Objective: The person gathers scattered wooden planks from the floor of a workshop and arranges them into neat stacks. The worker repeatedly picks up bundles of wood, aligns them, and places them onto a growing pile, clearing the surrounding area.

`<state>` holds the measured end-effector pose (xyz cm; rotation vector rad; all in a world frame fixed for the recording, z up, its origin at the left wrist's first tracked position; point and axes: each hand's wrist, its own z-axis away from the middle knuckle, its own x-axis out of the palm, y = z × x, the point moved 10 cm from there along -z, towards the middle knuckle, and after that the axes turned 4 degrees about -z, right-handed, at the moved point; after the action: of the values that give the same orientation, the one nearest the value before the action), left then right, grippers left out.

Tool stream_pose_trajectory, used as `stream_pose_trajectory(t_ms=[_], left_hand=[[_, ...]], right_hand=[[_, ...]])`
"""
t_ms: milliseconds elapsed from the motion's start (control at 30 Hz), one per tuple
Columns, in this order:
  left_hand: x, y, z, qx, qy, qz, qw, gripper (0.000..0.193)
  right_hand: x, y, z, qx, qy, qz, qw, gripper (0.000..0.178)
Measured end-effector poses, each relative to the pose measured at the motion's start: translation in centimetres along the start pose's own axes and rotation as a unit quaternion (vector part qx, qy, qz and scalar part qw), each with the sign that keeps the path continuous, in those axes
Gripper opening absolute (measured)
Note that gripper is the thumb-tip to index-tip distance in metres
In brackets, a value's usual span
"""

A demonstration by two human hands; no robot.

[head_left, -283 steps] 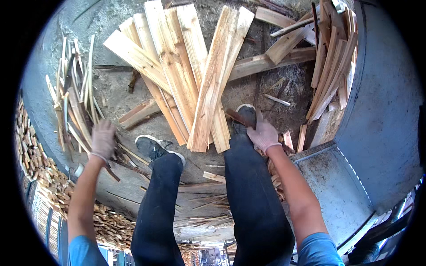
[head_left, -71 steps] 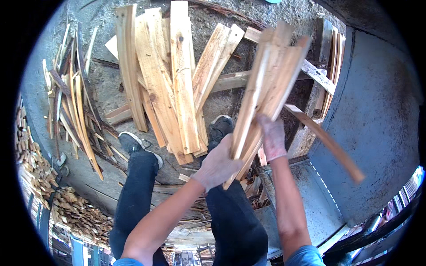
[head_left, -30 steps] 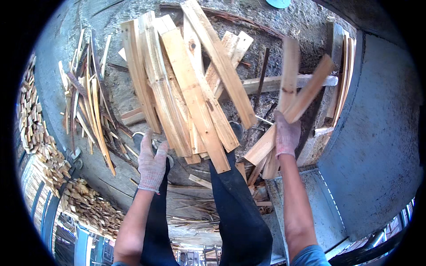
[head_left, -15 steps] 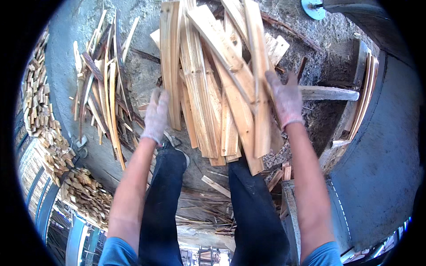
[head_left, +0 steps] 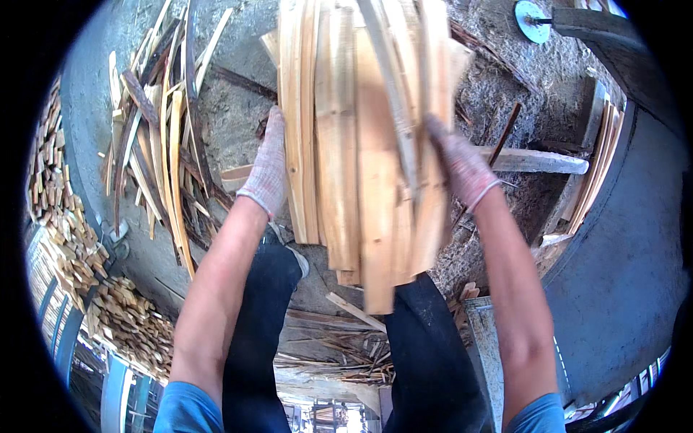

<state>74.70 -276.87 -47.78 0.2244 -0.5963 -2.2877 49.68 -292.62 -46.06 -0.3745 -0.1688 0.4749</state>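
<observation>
A bundle of long pale wooden boards (head_left: 337,159) fills the middle, lying lengthwise in front of me, with near ends at uneven lengths over my legs. My left hand (head_left: 266,167), in a light knitted glove, presses flat along the bundle's left side. From the right, my gloved right hand (head_left: 462,164) bears on the outer boards, its fingertips against the wood. Together the two palms squeeze the boards between them. A narrow greyish strip (head_left: 390,90) lies slanted on top. The undersides of the boards are hidden, and their near ends are blurred.
To the left lies a loose heap of thin, bark-edged strips (head_left: 173,144). Stacked wood pieces (head_left: 130,317) line the far left. A pale beam (head_left: 534,160) juts out at the right, near a grey metal surface (head_left: 613,267). Wood scraps (head_left: 339,346) litter the ground by my legs.
The crossed, fanned-out boards have come nearly parallel into a tighter bundle. Both hands have closed in against its sides, and the boards have shifted slightly.
</observation>
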Motion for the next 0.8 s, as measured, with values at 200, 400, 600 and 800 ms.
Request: stream_pose_trajectory(t_ms=[200,400,600,800], left_hand=[[-1.3,-2.0,-1.8,-0.025,-0.114,0.069,0.991,0.080],[-2.5,-4.4,-3.4,-0.041,-0.239,0.045,0.969,0.075],[-2.4,-4.0,-5.3,-0.078,-0.223,0.083,0.968,0.061],[-2.4,-3.8,-4.1,-0.042,-0.189,0.102,0.976,0.046]], right_hand=[[3.0,-1.5,0.0,-0.113,0.045,0.169,0.978,0.114],[1.2,1.2,-3.6,-0.066,-0.034,-0.032,0.997,0.133],[1.5,1.2,-7.5,-0.045,-0.082,-0.164,0.982,0.114],[3.0,2.1,-6.9,-0.047,-0.089,-0.236,0.967,0.109]])
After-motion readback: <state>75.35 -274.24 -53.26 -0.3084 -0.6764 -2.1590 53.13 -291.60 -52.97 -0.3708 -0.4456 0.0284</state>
